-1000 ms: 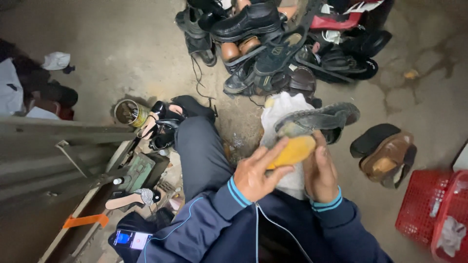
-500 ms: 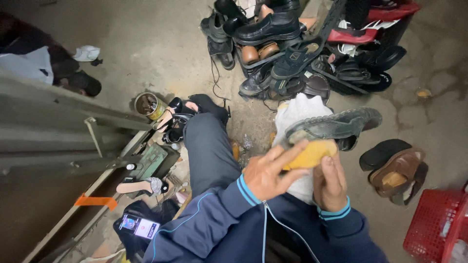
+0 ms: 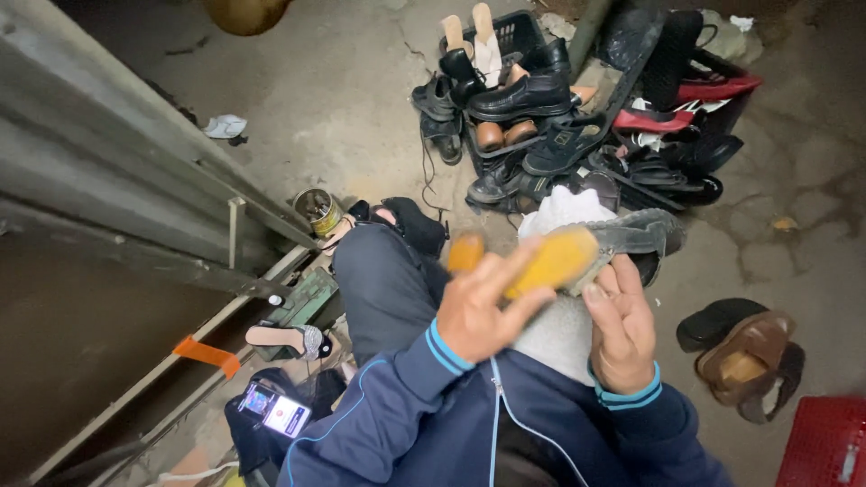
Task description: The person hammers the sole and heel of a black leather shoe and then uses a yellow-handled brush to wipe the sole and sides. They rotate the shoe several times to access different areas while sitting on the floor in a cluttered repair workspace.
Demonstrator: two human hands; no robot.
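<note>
Head view showed the left hand (image 3: pixel 483 311) raised over the lap, fingers spread and loosely curled, its fingertips against a yellow-soled shoe (image 3: pixel 586 248). Whether that hand truly gripped the shoe could not be told. The right hand (image 3: pixel 622 329) sat just beside the shoe's sole, fingers open and slightly bent, thumb side touching the shoe's lower edge, closed on nothing. The shoe lay sole-up over a white cloth (image 3: pixel 564 316) on the person's knees, its grey upper pointing away to the right. Beyond it stood a pile of dark shoes (image 3: pixel 559 117) around a black crate (image 3: pixel 514 32). A brown shoe (image 3: pixel 749 347) lay on the floor to the right, near a red crate (image 3: pixel 825 442). Left of the legs were a tin can (image 3: pixel 317 210), a sandal (image 3: pixel 289 338) and a phone (image 3: pixel 275 410).
</note>
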